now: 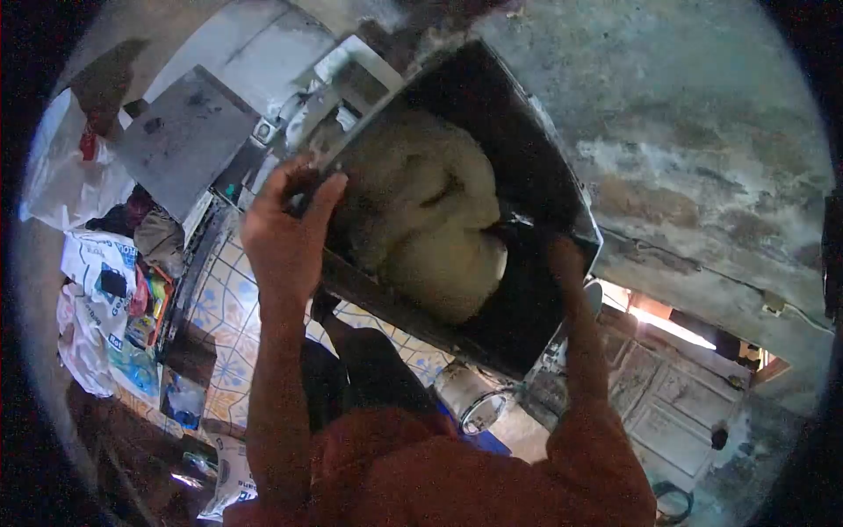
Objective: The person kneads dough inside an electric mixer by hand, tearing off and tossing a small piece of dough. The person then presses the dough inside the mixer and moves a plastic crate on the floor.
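A deep, dark-walled container [457, 83] with a pale rim stands in front of me. In it lies a large, pale, lumpy mass that looks like dough [448, 263], with folds across its top. At the container's left corner, my left hand [294, 211] is curled round the rim, with the thumb apart from the fingers. My right hand [566, 259] reaches inside by the right wall, beside the dough. Its fingers are lost in shadow, so whether they hold anything does not show. A small shiny edge glints between that hand and the dough.
A grey flat-topped box [189, 140] stands at the left, near plastic bags and printed sacks [101, 272]. Below the container is a white bucket [470, 395] on a patterned tile floor [224, 307]. A stained wall [685, 132] rises at the right, above a panelled board [659, 395].
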Available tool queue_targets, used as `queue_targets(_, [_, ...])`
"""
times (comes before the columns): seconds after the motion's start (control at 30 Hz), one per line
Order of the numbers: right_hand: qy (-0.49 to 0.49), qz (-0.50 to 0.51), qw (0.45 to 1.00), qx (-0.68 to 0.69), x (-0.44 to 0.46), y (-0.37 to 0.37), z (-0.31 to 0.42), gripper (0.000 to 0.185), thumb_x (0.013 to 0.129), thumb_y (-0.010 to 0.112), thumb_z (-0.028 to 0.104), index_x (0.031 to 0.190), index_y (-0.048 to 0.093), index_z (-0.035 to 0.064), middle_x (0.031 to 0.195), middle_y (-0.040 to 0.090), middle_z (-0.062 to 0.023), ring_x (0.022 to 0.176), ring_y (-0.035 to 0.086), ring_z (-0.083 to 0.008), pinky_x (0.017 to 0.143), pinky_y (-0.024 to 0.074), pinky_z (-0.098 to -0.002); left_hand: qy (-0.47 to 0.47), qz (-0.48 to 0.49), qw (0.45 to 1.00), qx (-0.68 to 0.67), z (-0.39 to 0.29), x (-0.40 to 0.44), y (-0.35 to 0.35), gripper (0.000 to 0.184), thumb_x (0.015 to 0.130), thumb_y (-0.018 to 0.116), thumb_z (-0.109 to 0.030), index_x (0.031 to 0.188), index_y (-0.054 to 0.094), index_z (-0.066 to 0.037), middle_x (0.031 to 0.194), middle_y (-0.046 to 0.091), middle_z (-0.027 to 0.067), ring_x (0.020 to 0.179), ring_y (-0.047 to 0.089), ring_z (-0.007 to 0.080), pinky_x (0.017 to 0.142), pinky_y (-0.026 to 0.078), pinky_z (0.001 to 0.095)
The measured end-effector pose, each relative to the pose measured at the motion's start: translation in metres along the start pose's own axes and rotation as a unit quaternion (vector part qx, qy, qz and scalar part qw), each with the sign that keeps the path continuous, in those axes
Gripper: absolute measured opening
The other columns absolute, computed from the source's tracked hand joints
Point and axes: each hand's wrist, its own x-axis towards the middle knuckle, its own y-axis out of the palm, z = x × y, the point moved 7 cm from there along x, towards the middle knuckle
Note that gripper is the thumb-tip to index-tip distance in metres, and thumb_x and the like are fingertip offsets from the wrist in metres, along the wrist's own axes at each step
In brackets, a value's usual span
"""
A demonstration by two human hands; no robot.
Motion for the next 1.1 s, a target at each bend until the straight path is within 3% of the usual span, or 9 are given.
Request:
queue_targets(0.13, [-0.439, -0.419, 0.795, 0.009, -0.053, 0.001, 0.097, 0.028, 0.094, 0.052, 0.024, 0.104, 0.063, 0.0010, 0.097, 0.064, -0.0213, 0.093, 0.062, -0.0395, 0.078, 0.0495, -0.0463, 0.016, -0.016, 0.997, 0.078, -0.002, 0.000, -0.003, 0.040, 0.080, 0.077, -0.027, 0.112, 0.066, -0.005, 0.095, 0.071, 0.0119, 0.088, 0.069, 0.0229, 0.080, 0.053, 0.0331])
queue_targets(0.2, [-0.238, -0.088, 0.962, -0.102, -0.013, -0.020, 0.032, 0.028, 0.093, 0.053, 0.024, 0.107, 0.063, 0.0021, 0.105, 0.064, -0.0207, 0.096, 0.062, -0.0384, 0.080, 0.0496, -0.0469, 0.012, -0.008, 0.999, 0.047, 0.001, 0.001, -0.001, 0.041, 0.080, 0.077, -0.027, 0.112, 0.065, -0.005, 0.096, 0.071, 0.0123, 0.088, 0.069, 0.0222, 0.080, 0.053, 0.0328])
queue_targets(0.23, [-0.395, -0.194, 0.888, -0.134, -0.005, -0.037, -0.029, 0.029, 0.094, 0.051, 0.025, 0.111, 0.062, 0.0036, 0.106, 0.064, -0.0204, 0.096, 0.062, -0.0382, 0.080, 0.0497, -0.0466, 0.006, -0.004, 1.000, 0.015, 0.002, 0.000, 0.001, 0.042, 0.079, 0.077, -0.028, 0.113, 0.065, -0.005, 0.097, 0.071, 0.0127, 0.088, 0.069, 0.0214, 0.080, 0.053, 0.0324])
queue_targets(0.4, [-0.186, -0.084, 0.979, -0.014, -0.096, -0.103, 0.019, 0.036, 0.096, 0.047, 0.029, 0.126, 0.057, 0.0098, 0.107, 0.064, -0.0228, 0.103, 0.060, -0.0410, 0.085, 0.0480, -0.0467, -0.023, 0.001, 0.999, 0.027, -0.009, -0.003, -0.003, 0.043, 0.080, 0.077, -0.027, 0.114, 0.065, -0.004, 0.099, 0.070, 0.0148, 0.089, 0.069, 0.0206, 0.080, 0.053, 0.0334])
queue_targets(0.63, [-0.286, -0.153, 0.946, 0.023, -0.052, -0.061, 0.063, 0.039, 0.096, 0.046, 0.026, 0.129, 0.053, 0.0049, 0.115, 0.062, -0.0241, 0.100, 0.061, -0.0414, 0.086, 0.0473, -0.0473, -0.008, -0.008, 1.000, 0.020, -0.002, 0.004, -0.003, 0.040, 0.080, 0.076, -0.027, 0.112, 0.065, -0.006, 0.098, 0.070, 0.0131, 0.090, 0.067, 0.0217, 0.082, 0.051, 0.0334])
queue_targets(0.73, [-0.305, -0.059, 0.918, -0.245, 0.054, 0.053, 0.066, 0.039, 0.098, 0.042, 0.024, 0.128, 0.053, 0.0014, 0.118, 0.060, -0.0254, 0.108, 0.057, -0.0425, 0.093, 0.0450, -0.0460, -0.034, 0.020, 0.999, 0.004, -0.002, -0.007, 0.003, 0.037, 0.080, 0.075, -0.026, 0.109, 0.066, -0.007, 0.098, 0.070, 0.0114, 0.091, 0.066, 0.0212, 0.084, 0.049, 0.0334])
queue_targets(0.8, [-0.411, -0.379, 0.826, -0.069, 0.026, 0.030, 0.104, 0.039, 0.098, 0.038, 0.022, 0.127, 0.053, 0.0000, 0.122, 0.057, -0.0266, 0.114, 0.055, -0.0410, 0.097, 0.0428, -0.0456, 0.016, 0.002, 0.999, 0.044, 0.009, 0.001, -0.001, 0.044, 0.080, 0.076, -0.033, 0.114, 0.065, -0.007, 0.098, 0.070, 0.0138, 0.092, 0.068, 0.0252, 0.082, 0.052, 0.0347])
queue_targets(0.97, [-0.137, -0.057, 0.985, -0.091, -0.077, -0.087, 0.046, 0.039, 0.096, 0.047, 0.029, 0.126, 0.055, 0.0042, 0.118, 0.061, -0.0210, 0.110, 0.059, -0.0371, 0.092, 0.0460, -0.0457, -0.019, 0.015, 0.998, 0.054, -0.001, 0.003, 0.000, 0.043, 0.080, 0.075, -0.035, 0.113, 0.066, -0.007, 0.101, 0.070, 0.0133, 0.093, 0.068, 0.0257, 0.084, 0.051, 0.0345])
queue_targets(1.1, [-0.164, -0.101, 0.980, -0.045, -0.051, -0.059, 0.031, 0.036, 0.095, 0.049, 0.028, 0.121, 0.058, 0.0049, 0.110, 0.064, -0.0215, 0.101, 0.063, -0.0366, 0.086, 0.0477, -0.0477, 0.002, 0.004, 0.999, 0.045, 0.006, -0.003, 0.002, 0.043, 0.081, 0.073, -0.038, 0.113, 0.066, -0.009, 0.102, 0.070, 0.0133, 0.092, 0.068, 0.0261, 0.083, 0.051, 0.0360])
